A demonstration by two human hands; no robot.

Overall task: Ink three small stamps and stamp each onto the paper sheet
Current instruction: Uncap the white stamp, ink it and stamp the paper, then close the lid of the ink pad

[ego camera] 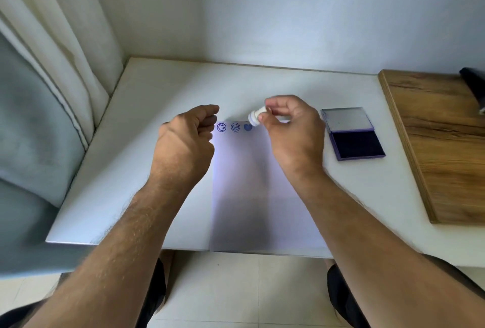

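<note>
A white paper sheet (pixel 252 183) lies on the white table (pixel 157 91), reaching its front edge. Along the sheet's top edge stand three purple prints: a smiley (pixel 221 127), a second round face (pixel 235 127) and a heart (pixel 247 127). My right hand (pixel 294 131) pinches a small white stamp (pixel 255 117), tilted, its inked face just above and to the right of the heart print. My left hand (pixel 189 141) hovers over the sheet's top left corner, fingers curled in, nothing seen in it. The other stamps are not visible.
An open purple ink pad (pixel 354 141) with its lid folded back lies right of the sheet. A wooden board (pixel 446 138) covers the table's right side, with a dark object (pixel 475 83) at its far end. Curtains (pixel 39 91) hang at the left.
</note>
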